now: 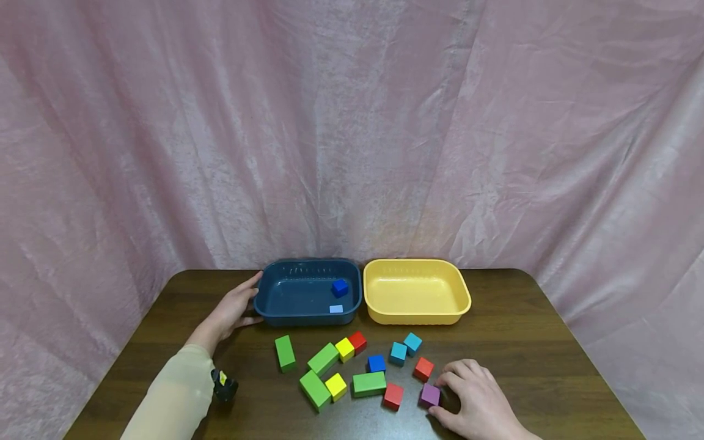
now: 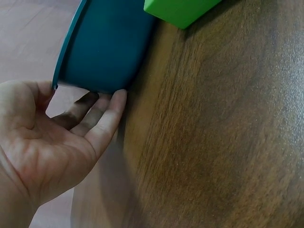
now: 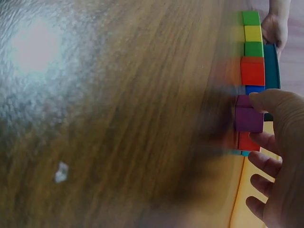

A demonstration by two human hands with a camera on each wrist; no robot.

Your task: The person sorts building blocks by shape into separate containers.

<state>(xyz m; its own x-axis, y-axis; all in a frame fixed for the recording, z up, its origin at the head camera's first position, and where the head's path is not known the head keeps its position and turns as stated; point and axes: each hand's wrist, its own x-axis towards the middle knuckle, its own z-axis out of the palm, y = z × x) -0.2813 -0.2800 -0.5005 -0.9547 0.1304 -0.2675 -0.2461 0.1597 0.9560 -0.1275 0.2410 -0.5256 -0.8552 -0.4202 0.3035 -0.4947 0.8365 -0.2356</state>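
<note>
In the head view my left hand (image 1: 233, 310) rests against the left end of a dark blue plastic tub (image 1: 308, 320). The left wrist view shows its fingertips on the tub's wall (image 2: 102, 52) and the thumb at the rim. At the front right, my right hand (image 1: 477, 397) pinches a purple cube (image 1: 429, 395), thumb on one side and index finger on the other; the cube (image 3: 249, 118) stays down on the table. A red cube (image 1: 423, 369) lies just beyond it, another red cube (image 1: 393, 396) to its left.
The dark tub contains a blue cube (image 1: 340, 288) and a small pale blue rectangle (image 1: 336, 309). Beside it stands a yellow tub (image 1: 418, 319). Several green blocks (image 1: 285, 353), yellow cubes (image 1: 336, 386) and light blue cubes (image 1: 398, 353) lie in front. A pink curtain (image 1: 352, 134) hangs behind the table.
</note>
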